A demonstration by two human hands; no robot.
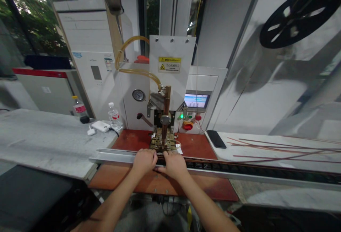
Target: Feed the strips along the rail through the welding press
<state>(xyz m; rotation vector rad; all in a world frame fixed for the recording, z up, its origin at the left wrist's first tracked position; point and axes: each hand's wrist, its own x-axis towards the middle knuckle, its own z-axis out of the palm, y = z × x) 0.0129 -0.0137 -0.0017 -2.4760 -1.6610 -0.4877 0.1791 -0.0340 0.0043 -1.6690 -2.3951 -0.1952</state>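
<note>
My left hand (144, 161) and my right hand (176, 164) are close together at a long silver metal rail (114, 156), just below the machine's copper electrode rod (165, 118). Both hands have curled fingers pressed down at the rail; what they pinch is hidden. A narrow gap separates them, with the brass-coloured lower fixture (163, 141) right behind. From my right hand, thin copper-coloured strips (202, 160) run rightward along the rail, over its dark ribbed channel (239, 168).
A white press-like machine (172, 54) with a screen (197, 100) stands ahead. At left are a cola bottle (80, 110), a water bottle (115, 117) and a power bank (101, 126). A phone (216, 139) and loose rods (274, 148) lie right; a black reel (301, 15) hangs above.
</note>
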